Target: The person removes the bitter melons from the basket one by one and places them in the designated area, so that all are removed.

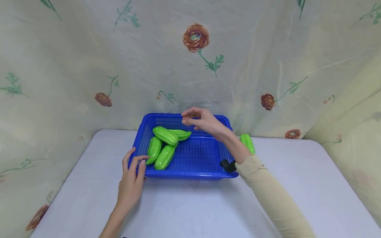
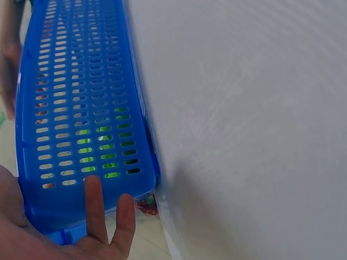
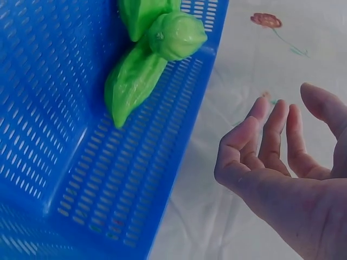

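Pale cloth (image 1: 148, 66) with brown flowers hangs behind a white desk (image 1: 193, 208), on which a blue basket (image 1: 190, 174) stands just ahead of the left grip (image 1: 131, 181). This grip lies at the basket's near left corner, its fingers spread and rather straight, touching the rim but not closed around it; probably it serves to keep the basket steady. Four gourds (image 1: 165, 136) lie inside, ahead and to the right of the left grip. One rests on top of its neighbours, which seem to support it.

The right grip (image 1: 205, 121) hangs near the far rim, its fingers loosely bent and the thumb well apart, and it holds nothing. Perhaps it is raised so that the arm passes freely over the basket wall. A fifth gourd (image 1: 247, 143) lies on the desk outside the basket, to the right of this grip; the right arm covers a part of it.

Whether the left index finger touches the nearest gourd, one cannot tell. From the left wrist, the gourds appear only as green through the holes, and the palm is cut off below. A black thing (image 1: 228, 166) by the right sleeve (image 1: 271, 191) is hard to make out.
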{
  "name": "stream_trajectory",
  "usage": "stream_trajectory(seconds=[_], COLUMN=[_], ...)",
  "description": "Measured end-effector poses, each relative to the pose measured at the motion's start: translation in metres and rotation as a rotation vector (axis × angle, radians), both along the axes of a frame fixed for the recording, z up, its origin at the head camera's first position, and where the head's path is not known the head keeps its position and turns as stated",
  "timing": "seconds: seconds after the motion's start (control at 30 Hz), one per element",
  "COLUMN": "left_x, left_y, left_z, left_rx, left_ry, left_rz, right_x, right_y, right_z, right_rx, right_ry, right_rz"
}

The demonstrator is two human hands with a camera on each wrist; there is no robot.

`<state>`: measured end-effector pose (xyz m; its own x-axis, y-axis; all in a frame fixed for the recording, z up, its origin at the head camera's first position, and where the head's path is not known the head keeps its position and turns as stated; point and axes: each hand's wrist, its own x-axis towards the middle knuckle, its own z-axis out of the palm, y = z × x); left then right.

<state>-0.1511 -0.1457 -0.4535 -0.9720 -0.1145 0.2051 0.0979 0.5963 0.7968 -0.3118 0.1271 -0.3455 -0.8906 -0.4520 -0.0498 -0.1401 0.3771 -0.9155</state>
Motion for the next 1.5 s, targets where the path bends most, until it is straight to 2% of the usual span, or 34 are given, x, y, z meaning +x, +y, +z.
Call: stream_trajectory(seconds=[0.4, 0.6, 0.8, 1.0, 1.23, 1.4, 1.5], left_x=[0.0, -0.001, -0.001, -0.001, -0.001, -0.001, -0.001], left_y=[-0.001, 0.0, 0.0, -0.001, -0.001, -0.001, 0.0], left_z=[0.0, -0.003, -0.001, -0.001, -0.003, -0.003, -0.003], left_rx=[0.003, 0.01, 0.006, 0.004, -0.003, -0.006, -0.008], left_ry=[0.011, 0.014, 0.008, 0.007, 0.008, 0.01, 0.007], left_rz=[0.007, 0.006, 0.013, 0.014, 0.018, 0.015, 0.018], right_x=[-0.007, -0.015, -0.023, -0.024, -0.022, -0.021, -0.022], right_y=[-0.02, -0.027, -0.033, -0.041, -0.051, -0.049, -0.048], right_z=[-0.011, -0.023, -0.031, -0.034, -0.038, -0.039, -0.04], right_rx=[-0.008, -0.027, -0.015, 0.008, 0.097, 0.177, 0.24], right_ry=[-0.03, -0.101, -0.18, -0.206, -0.172, -0.178, -0.152], right_rz=[0.024, 0.016, 0.029, 0.047, 0.06, 0.099, 0.125])
